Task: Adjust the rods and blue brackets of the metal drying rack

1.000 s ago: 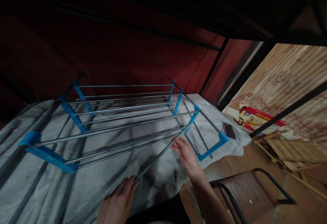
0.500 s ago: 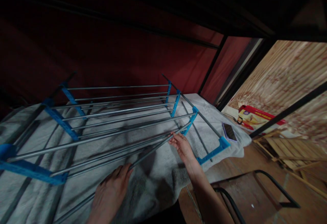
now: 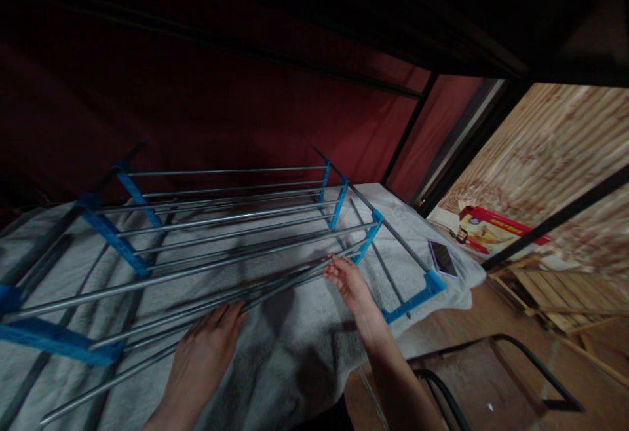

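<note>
A loose grey metal tube [image 3: 113, 380] runs slantwise along the near side of a partly assembled rack, its left end free. My left hand [image 3: 206, 352] is closed over the tube near its middle, palm down. Farther right, my right hand [image 3: 346, 280] pinches the tube between thumb and fingers, close to a blue plastic bracket [image 3: 368, 238]. Several grey tubes span the rack between blue brackets at both ends. At the near right, another blue bracket [image 3: 413, 300] has no crossbar fitted. The near left bracket [image 3: 63, 342] lies beside the tube's left part.
A grey blanket [image 3: 295, 352] covers the surface under the rack. A phone [image 3: 442, 257] lies near its right edge. Beyond are a red and yellow box [image 3: 496, 228], a wooden folding piece [image 3: 565, 293] and a black-framed chair [image 3: 491, 378]. Dark bed-frame bars run overhead.
My left hand has shifted left and a little up, bringing the tube closer to the rack's near crossbars. The tube's left end has come into view. My right hand has barely moved.
</note>
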### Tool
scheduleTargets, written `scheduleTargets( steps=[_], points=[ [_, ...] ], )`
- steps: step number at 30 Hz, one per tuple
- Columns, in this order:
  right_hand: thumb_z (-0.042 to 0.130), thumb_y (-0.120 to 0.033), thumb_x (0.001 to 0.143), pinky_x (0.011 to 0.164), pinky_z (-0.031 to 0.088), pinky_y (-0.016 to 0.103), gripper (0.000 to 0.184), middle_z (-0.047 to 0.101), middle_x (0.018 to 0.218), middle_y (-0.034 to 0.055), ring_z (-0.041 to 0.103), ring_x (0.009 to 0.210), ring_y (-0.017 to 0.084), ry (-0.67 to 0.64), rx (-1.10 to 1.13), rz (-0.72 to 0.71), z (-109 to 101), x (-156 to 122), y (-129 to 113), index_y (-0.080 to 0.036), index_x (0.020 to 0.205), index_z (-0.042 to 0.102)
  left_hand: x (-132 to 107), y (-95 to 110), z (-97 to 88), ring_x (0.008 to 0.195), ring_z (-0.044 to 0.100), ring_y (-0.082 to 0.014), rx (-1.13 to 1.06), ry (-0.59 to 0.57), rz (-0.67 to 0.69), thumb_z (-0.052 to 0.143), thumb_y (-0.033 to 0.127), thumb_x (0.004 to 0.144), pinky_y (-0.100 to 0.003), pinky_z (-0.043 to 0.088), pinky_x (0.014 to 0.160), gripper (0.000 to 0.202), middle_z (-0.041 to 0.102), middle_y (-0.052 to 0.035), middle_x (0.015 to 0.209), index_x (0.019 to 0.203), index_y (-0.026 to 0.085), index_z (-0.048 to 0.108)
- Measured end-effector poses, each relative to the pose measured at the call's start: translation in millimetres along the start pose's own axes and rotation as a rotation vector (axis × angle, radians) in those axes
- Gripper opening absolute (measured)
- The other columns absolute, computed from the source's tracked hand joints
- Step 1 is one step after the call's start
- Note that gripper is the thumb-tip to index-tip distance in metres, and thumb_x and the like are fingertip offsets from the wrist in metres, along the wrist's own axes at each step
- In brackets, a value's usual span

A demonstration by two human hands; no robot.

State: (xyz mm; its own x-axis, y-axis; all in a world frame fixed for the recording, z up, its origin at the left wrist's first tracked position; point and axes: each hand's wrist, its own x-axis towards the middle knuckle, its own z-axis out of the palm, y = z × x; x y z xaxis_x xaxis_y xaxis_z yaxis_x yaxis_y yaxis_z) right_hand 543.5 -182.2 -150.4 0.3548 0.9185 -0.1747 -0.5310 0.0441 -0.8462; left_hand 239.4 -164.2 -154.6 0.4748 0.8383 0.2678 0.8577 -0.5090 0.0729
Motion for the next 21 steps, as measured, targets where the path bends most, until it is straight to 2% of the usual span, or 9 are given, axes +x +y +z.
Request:
scheduleTargets(
  steps=[6, 12, 21],
  points=[
    [0.08, -0.034, 0.074, 0.074, 0.054, 0.031, 0.016, 0.068, 0.08, 0.0012, 0.062, 0.071, 0.016, -0.014, 0.022, -0.001, -1.6, 1.6, 1.4, -0.023, 0.083, 0.073, 8.9, -1.1, -5.7, 0.095, 0.07, -0.0277, -0.003, -0.021, -0.017, 0.034, 0.033, 0.101, -0.041, 0.054, 0.086, 0.041, 0.073, -0.0098, 0.115, 0.12, 0.018, 0.068],
    [0.082, -0.031, 0.072, 0.073, 0.054, 0.03, 0.017, 0.069, 0.08, 0.0006, 0.063, 0.072, 0.016, -0.003, 0.045, 0.002, -3.8, 2.8, 1.6, -0.022, 0.084, 0.073, 15.7, -3.5, -7.8, 0.094, 0.07, -0.0289, -0.04, 0.025, 0.018, 0.033, 0.03, 0.1, -0.045, 0.054, 0.088, 0.043, 0.074, -0.0121, 0.11, 0.115, 0.016, 0.07],
    [0.081, -0.03, 0.073, 0.075, 0.054, 0.031, 0.015, 0.07, 0.079, 0.0009, 0.064, 0.072, 0.015, -0.028, 0.079, 0.016, 0.3, 9.3, 0.1, -0.022, 0.082, 0.072, 23.9, -8.8, -11.7, 0.095, 0.069, -0.029, -0.015, 0.024, 0.052, 0.031, 0.029, 0.102, -0.045, 0.051, 0.09, 0.044, 0.073, -0.013, 0.107, 0.118, 0.014, 0.069]
  ],
)
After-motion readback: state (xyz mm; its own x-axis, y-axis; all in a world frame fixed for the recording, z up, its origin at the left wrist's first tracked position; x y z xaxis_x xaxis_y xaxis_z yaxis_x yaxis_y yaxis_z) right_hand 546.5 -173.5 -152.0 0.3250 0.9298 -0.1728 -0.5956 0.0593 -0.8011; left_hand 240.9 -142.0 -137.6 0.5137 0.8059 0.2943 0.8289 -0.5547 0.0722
